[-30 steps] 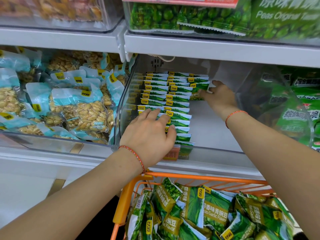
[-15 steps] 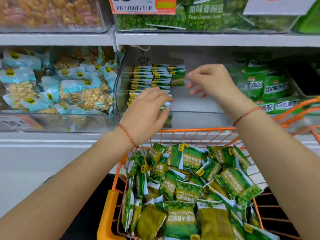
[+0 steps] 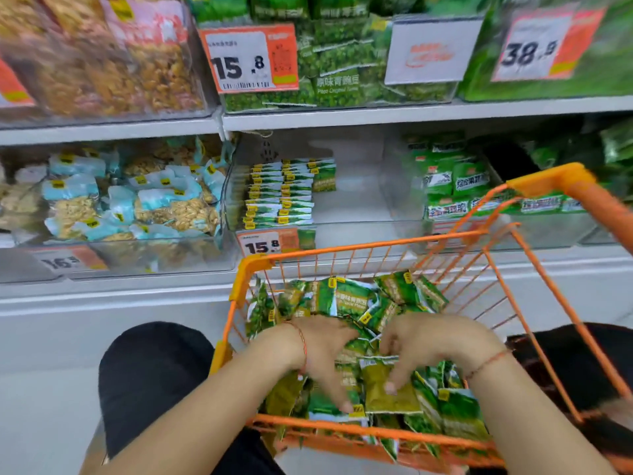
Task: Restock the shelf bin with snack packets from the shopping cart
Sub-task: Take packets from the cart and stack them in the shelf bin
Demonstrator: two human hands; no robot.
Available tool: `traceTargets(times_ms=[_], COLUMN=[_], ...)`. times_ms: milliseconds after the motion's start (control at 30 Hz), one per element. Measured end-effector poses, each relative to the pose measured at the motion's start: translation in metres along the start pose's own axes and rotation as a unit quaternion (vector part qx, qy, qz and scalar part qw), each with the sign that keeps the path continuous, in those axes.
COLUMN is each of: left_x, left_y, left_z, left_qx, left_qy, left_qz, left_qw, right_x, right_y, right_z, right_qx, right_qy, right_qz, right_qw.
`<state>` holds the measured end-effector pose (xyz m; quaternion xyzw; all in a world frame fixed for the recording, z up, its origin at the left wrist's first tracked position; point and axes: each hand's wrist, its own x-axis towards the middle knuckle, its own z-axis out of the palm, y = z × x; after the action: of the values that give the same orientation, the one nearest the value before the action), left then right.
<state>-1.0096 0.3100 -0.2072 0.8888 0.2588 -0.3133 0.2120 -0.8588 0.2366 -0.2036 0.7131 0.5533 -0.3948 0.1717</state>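
**Both hands down among the pea packets in the cart**

Down in the orange wire shopping cart [image 3: 534, 279], both hands rest on a loose heap of green pea snack packets [image 3: 346, 296]. The left hand [image 3: 323, 351] lies palm-down on the pile with its fingers [image 3: 337, 395] stretched toward the cart's near rim, their tips touching a green packet with a yellow tag; whether they have hold of it cannot be told through the blur. The right hand [image 3: 431, 344] sits just beside it, fingers spread and bent downward, tips pressing on an olive-green packet [image 3: 387, 389] that lies flat on top of the heap; no clear grip shows there either. Each wrist wears a thin red string bracelet [image 3: 303, 341].

Beyond the cart's far rim stands the clear shelf bin [image 3: 359, 200]. Two neat rows of the same small green packets [image 3: 281, 193] stand on edge along its left side, and the right part of its floor is bare. A price tag reading 15.8 [image 3: 263, 245] is fixed to the bin's front.

Left of this bin, another clear bin holds peanut packets with pale blue tops [image 3: 137, 200]. To the right are green packets of a different kind [image 3: 452, 180]. On the shelf above, larger green pea bags [image 3: 335, 80] stand behind a second 15.8 tag [image 3: 248, 60].
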Motion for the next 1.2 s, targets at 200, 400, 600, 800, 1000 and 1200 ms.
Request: traceTargets(times_ms=[200, 400, 600, 800, 1000, 1200], left_x=[-0.011, 0.005, 0.002, 0.011, 0.015, 0.031], left_y=[0.012, -0.03, -0.043, -0.026, -0.007, 0.007], left_z=[-0.01, 0.015, 0.002, -0.001, 0.0, 0.003], left_qx=[-0.028, -0.246, -0.517, -0.726, -0.803, -0.853], left_qy=[-0.008, 0.065, 0.255, 0.291, 0.289, 0.275], left_qz=[-0.047, -0.008, 0.018, 0.049, 0.037, 0.052], left_qw=[0.998, 0.967, 0.817, 0.622, 0.521, 0.441], right_x=[-0.004, -0.011, -0.009, -0.011, -0.008, -0.008], right_y=[0.001, 0.01, 0.01, 0.005, 0.005, 0.002], right_z=[0.02, 0.015, 0.012, 0.014, 0.017, 0.018], right_qx=[-0.001, 0.179, 0.356, 0.336, 0.346, 0.352], right_qy=[0.034, 0.191, 0.439, 0.546, 0.595, 0.53], right_qz=[0.005, -0.033, -0.124, -0.181, -0.201, -0.198], right_qw=[0.999, 0.965, 0.816, 0.746, 0.697, 0.746])
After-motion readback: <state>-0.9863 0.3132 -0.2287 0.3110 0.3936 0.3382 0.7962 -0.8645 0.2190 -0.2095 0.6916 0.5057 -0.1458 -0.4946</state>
